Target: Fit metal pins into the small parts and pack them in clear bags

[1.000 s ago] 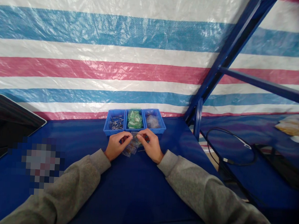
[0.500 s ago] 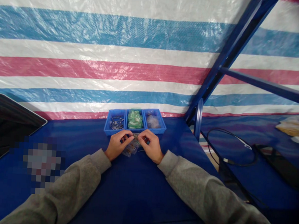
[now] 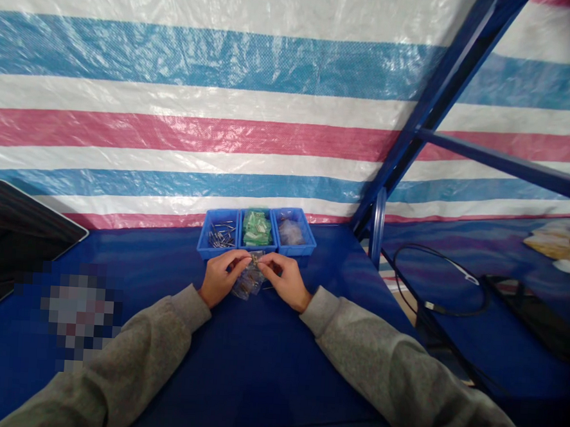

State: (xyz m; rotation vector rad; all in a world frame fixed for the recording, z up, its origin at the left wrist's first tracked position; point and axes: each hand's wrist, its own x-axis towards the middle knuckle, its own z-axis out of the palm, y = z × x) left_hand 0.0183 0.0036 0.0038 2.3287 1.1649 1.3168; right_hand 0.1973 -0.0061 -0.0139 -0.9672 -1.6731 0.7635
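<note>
With the clear plastic bag (image 3: 246, 283) as the centre of the dial and 12 o'clock pointing away from the person, the left hand (image 3: 224, 275) sits at 9 o'clock and the right hand (image 3: 285, 279) at 3 o'clock, both over the blue worktop (image 3: 256, 373). The fingers of each hand are nearly closed, thumb against forefinger, pinching the upper end of the bag between them; small brownish pieces show through the plastic, too small to name. The bag's lower end hangs toward 7 o'clock, and I cannot tell whether it touches the worktop. A thin rod (image 3: 267, 287) lies at 3 o'clock, just beside the bag and partly hidden by the right hand

Three blue bins stand side by side beyond the hands: the left bin (image 3: 219, 253) at 11 o'clock with loose metal pieces (image 3: 222, 237), the middle bin (image 3: 260, 247) at 12 with green packets (image 3: 256, 228), and the right bin (image 3: 296, 249) at 1 with clear plastic packets (image 3: 291, 233). A dark screen (image 3: 17, 245) leans in at 9 o'clock, well apart, with a pixelated patch (image 3: 79, 307) between 8 and 9. At 3 o'clock, well away, a black cable (image 3: 438, 308) lies coiled on another blue surface (image 3: 480, 332); striped sheeting (image 3: 198, 134) spans 12 o'clock
</note>
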